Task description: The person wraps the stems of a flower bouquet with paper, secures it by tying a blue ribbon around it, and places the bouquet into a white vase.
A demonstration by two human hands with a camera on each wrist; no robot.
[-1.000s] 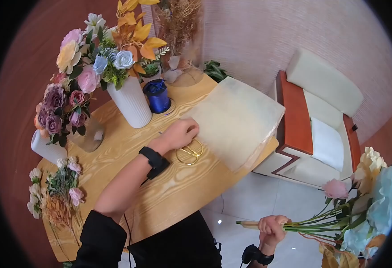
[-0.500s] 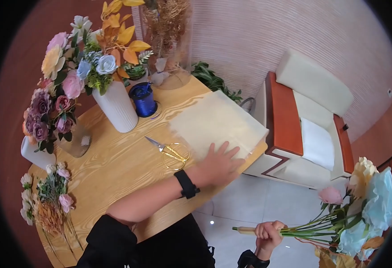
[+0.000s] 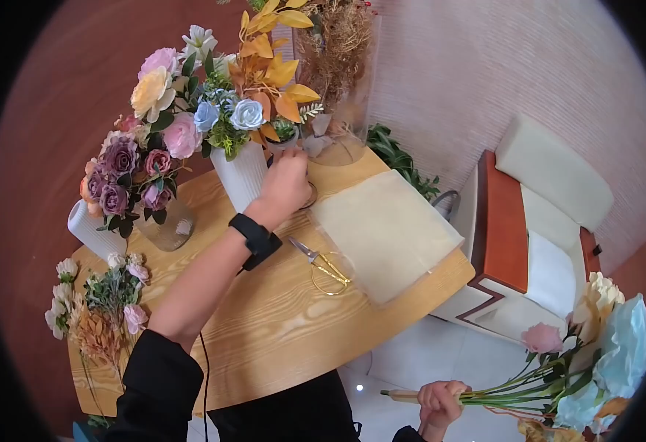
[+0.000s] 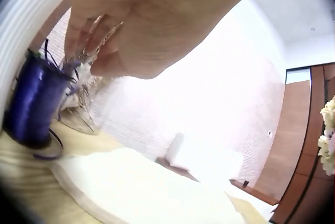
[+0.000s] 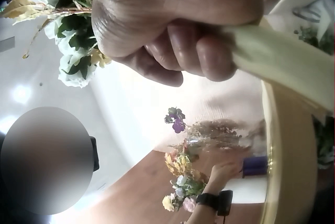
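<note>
The bouquet point(image 3: 559, 376) is held out to the right, below table level, its stems clamped in the curled fingers of the right hand point(image 3: 439, 398). The left hand point(image 3: 285, 183) is stretched across the table point(image 3: 279, 331) to the blue ribbon spool point(image 4: 32, 103) just beside the white vase point(image 3: 240, 175); its fingertips point(image 4: 78, 40) are gathered over the spool's top, though whether anything is pinched cannot be told. Scissors point(image 3: 324, 262) lie near the paper sheet point(image 3: 385, 232).
</note>
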